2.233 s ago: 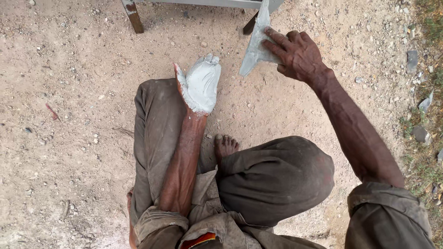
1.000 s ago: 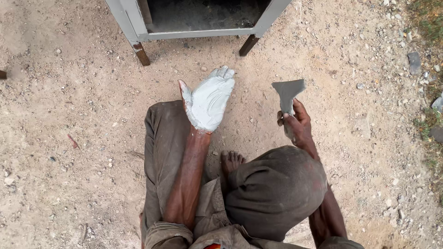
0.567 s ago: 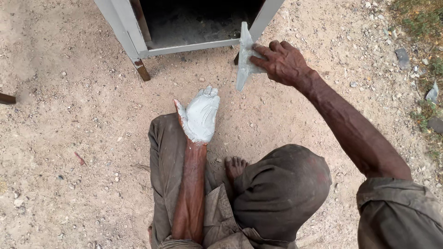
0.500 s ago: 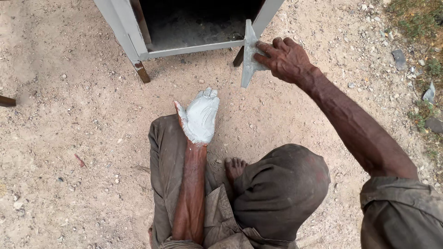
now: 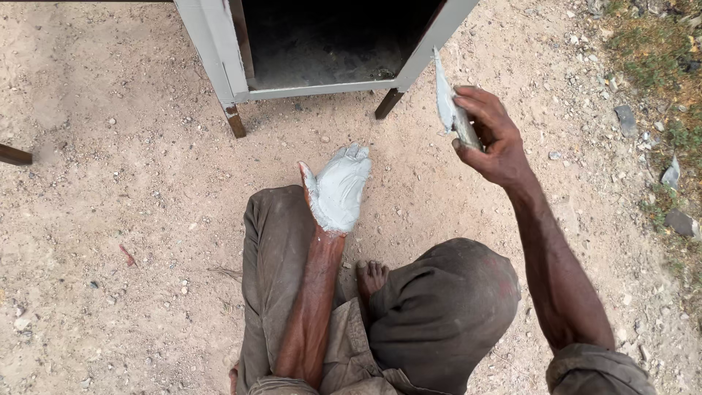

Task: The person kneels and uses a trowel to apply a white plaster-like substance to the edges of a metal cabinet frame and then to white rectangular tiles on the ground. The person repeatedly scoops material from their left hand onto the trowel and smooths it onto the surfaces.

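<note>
The right hand is clamped around a putty knife, held edge-on near the grey metal cabinet, whose upper part is cut off by the frame. The left hand lies open, palm up, over the knee, fingers spread and coated in grey putty. The knife's handle is hidden inside the fist.

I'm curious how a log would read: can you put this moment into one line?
left hand: open, palm up, coated in grey putty, resting on knee | right hand: raised, gripping scraper | grey cabinet ahead on dirt
</note>
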